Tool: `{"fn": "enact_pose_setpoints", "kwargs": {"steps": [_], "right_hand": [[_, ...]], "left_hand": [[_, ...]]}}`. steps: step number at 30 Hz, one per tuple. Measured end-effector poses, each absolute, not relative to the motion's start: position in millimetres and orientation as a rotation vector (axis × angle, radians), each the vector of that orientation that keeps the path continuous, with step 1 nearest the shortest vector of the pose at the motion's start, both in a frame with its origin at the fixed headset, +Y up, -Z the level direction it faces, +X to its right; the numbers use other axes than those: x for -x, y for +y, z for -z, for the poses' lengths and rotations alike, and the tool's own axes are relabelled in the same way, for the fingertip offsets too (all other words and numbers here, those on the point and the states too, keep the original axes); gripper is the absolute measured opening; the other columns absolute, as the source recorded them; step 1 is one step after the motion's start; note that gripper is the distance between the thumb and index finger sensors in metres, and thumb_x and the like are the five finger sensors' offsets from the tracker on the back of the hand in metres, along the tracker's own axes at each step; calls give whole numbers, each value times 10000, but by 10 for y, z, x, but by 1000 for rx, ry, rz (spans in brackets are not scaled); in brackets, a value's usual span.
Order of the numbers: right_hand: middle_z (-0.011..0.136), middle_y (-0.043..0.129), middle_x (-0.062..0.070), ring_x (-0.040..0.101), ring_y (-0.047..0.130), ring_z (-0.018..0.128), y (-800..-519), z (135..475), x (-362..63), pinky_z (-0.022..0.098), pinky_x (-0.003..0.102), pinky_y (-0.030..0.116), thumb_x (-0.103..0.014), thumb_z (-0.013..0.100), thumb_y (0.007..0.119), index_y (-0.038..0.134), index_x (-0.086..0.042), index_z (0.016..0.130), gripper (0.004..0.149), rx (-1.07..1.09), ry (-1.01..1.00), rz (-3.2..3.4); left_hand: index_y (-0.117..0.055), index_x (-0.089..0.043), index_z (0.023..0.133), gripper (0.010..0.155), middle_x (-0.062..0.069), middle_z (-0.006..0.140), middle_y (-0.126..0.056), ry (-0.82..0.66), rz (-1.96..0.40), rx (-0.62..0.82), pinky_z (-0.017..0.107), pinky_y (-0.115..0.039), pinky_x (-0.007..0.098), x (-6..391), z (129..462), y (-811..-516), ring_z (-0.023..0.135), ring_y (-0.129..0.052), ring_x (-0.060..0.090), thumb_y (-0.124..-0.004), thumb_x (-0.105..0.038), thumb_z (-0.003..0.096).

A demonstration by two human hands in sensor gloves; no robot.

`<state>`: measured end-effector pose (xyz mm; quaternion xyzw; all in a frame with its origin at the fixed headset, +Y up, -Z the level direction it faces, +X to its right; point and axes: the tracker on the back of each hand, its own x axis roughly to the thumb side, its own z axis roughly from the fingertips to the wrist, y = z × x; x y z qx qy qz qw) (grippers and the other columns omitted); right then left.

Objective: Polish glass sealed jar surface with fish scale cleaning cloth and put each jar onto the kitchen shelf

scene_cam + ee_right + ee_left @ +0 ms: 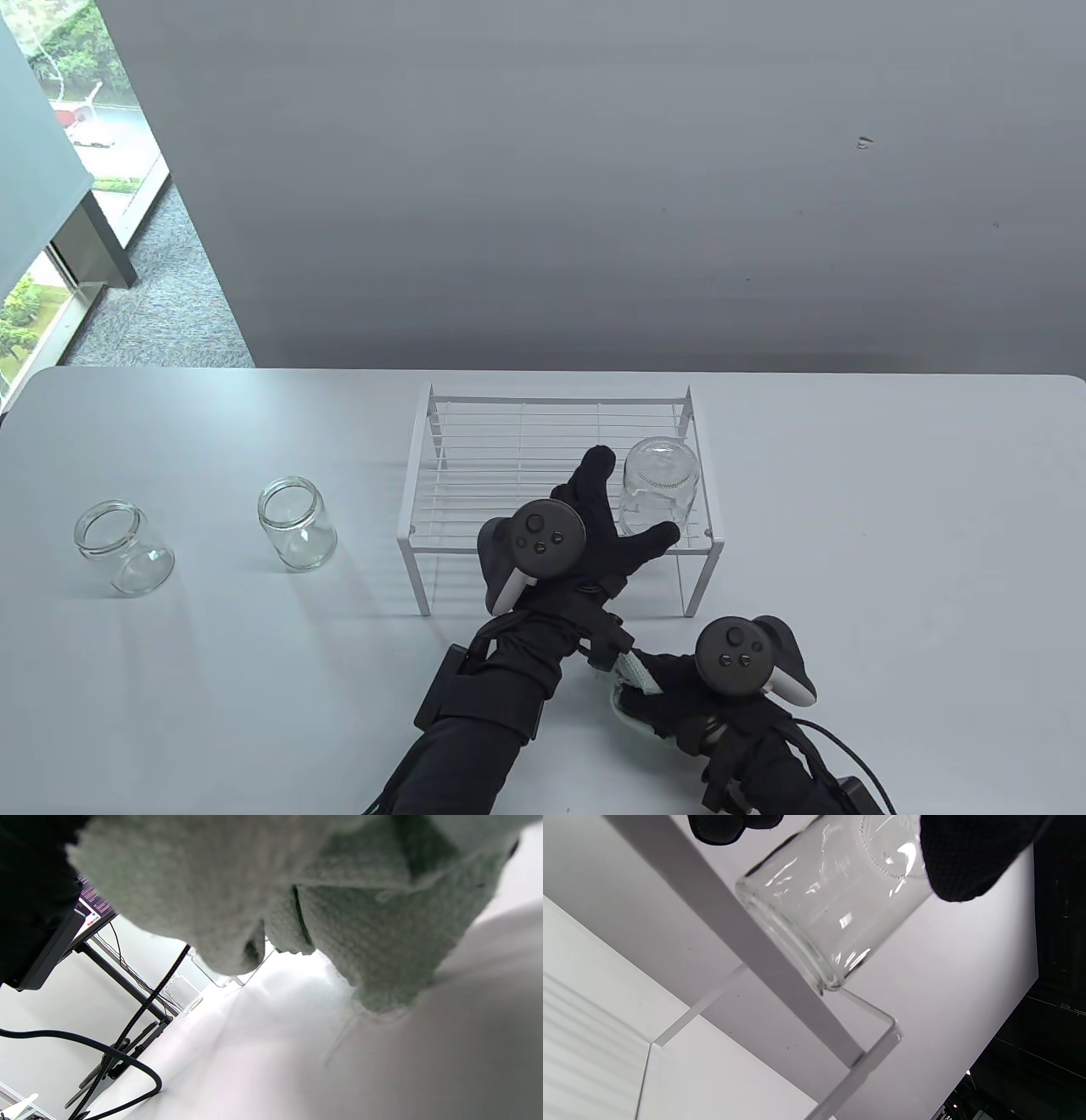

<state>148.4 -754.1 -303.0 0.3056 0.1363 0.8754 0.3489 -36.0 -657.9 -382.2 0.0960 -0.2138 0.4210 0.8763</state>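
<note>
On the white wire kitchen shelf [475, 475], near its front right corner, a clear round glass jar [658, 488] stands upside down, mouth on the wires. The left hand [585, 526] is beside it with fingers spread and fairly straight; in the left wrist view the thumb and fingertips [967, 857] are at the jar's base, but I cannot tell if they touch it. The right hand [679, 688] rests near the front edge of the tabletop [891, 526] and holds the pale green textured cleaning cloth [339, 899], bunched. 2 more clear glass jars, [124, 548] and [297, 523], stand upright near the left edge. I judge the glass hard, smooth, slippery and breakable; hold each jar around its side wall, not the thin rim.
</note>
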Motion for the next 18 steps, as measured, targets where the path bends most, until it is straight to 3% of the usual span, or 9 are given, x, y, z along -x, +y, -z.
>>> {"fn": "enact_pose_setpoints", "kwargs": {"steps": [5, 10, 18], "right_hand": [[774, 780, 411, 556, 898, 571, -7510, 3021, -1492, 455, 672, 641, -278, 521, 759, 670, 132, 944, 596, -805, 339, -2270], [773, 781, 410, 555, 899, 570, -7474, 3005, -1486, 454, 672, 643, -279, 520, 759, 672, 132, 943, 596, -824, 322, -2270], [773, 781, 409, 555, 899, 570, -7473, 2985, -1468, 454, 671, 644, -277, 520, 758, 674, 131, 941, 593, -830, 320, -2272]], "left_hand": [[-291, -25, 1080, 1061, 291, 1087, -490, -498, -771, -296, 673, -423, 708, 618, 3655, -6397, 958, -651, 552, -867, -616, 412], [-428, -73, 1075, 903, 239, 1071, -581, -503, -630, -448, 688, -439, 680, 1058, 3409, -6229, 944, -717, 492, -856, -555, 441], [-634, -141, 1010, 593, 151, 993, -759, -211, -507, -600, 693, -478, 651, 2195, 3315, -6122, 860, -853, 404, -806, -398, 504]]}}
